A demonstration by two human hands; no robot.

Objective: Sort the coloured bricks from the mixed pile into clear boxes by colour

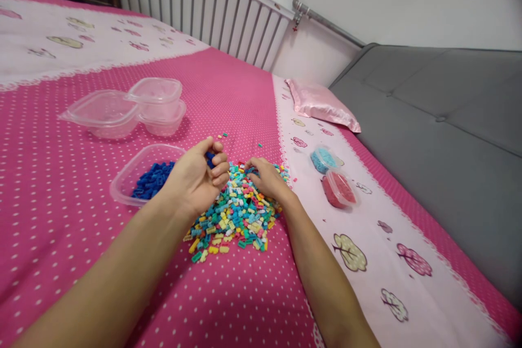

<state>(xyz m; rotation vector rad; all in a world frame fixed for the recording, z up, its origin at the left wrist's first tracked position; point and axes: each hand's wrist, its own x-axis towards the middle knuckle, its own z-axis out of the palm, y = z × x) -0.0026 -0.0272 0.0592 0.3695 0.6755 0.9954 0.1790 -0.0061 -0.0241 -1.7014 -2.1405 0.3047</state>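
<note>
A heap of small plastic bricks (234, 215) in teal, yellow, orange and blue lies on the pink dotted bedspread (228, 293). My left hand (198, 176) hovers over the heap's left edge, fingers curled round several dark blue bricks (210, 159). Just left of it stands a clear tub (126, 176) holding dark blue bricks (153, 179). My right hand (267, 176) rests palm down on the heap's far right side, its fingertips pressed into the bricks; what they pinch is hidden.
Empty clear tubs (122, 114) are stacked at the back left. A tub of light blue bricks (323, 159) and a tub of red bricks (339, 189) sit to the right. A pink pillow (322, 104), a grey sofa (440, 136) and a radiator (228, 11) lie beyond.
</note>
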